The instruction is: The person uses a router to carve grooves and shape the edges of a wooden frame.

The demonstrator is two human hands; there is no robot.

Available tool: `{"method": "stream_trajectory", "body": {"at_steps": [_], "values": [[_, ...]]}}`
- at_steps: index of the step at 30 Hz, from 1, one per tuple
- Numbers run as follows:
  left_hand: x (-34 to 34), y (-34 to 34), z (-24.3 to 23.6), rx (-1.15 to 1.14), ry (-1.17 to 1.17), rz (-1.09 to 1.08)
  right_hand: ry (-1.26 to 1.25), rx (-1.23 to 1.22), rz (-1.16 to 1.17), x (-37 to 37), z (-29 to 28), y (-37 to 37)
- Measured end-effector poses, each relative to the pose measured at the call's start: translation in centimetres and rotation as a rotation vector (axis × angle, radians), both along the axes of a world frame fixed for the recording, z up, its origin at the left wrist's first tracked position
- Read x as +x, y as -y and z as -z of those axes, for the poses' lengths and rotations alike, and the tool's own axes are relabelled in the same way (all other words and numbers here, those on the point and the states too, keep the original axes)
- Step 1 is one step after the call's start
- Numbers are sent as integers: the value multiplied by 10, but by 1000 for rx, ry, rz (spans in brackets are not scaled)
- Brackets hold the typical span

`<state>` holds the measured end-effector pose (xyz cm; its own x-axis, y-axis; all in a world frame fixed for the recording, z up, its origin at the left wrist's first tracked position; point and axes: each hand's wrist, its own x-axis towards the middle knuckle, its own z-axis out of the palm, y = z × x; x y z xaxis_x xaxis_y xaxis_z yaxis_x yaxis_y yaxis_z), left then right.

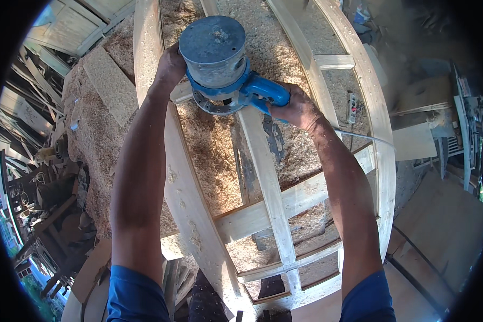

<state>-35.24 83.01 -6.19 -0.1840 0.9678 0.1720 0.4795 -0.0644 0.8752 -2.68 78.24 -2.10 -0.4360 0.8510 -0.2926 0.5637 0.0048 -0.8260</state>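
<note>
A router [213, 59] with a grey metal motor housing, blue handle and ring-shaped base sits on the bars of a wooden frame [263, 155]. My right hand [299, 109] is wrapped round its blue handle on the right. At the housing's left side, my left hand [172, 67] is closed on the router; its fingers are mostly hidden behind the housing. The cutter cannot be made out. The pale frame has long rails and cross bars with several openings, and wood shavings lie on its left rail.
Wood shavings [212, 161] cover the ground under and left of the frame. A cable [365, 137] crosses the right rail near a socket strip [352, 108]. Scrap wood [35, 91] is piled at the left; flat boards [440, 231] lie at the right.
</note>
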Motion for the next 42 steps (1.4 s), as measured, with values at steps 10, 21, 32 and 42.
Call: {"method": "stream_trajectory", "body": {"at_steps": [10,21,32,42], "values": [[-11,-15,17,-58,-91,-41,64,21,51,-3,-14,5],[-8,-23,11,1,-120,-25,-1,80,2,2,2,0],[2,-28,-6,-201,-138,1,-39,55,11,15,12,-1],[5,-27,5,189,-810,129,-396,-100,-14,13,20,8]]}}
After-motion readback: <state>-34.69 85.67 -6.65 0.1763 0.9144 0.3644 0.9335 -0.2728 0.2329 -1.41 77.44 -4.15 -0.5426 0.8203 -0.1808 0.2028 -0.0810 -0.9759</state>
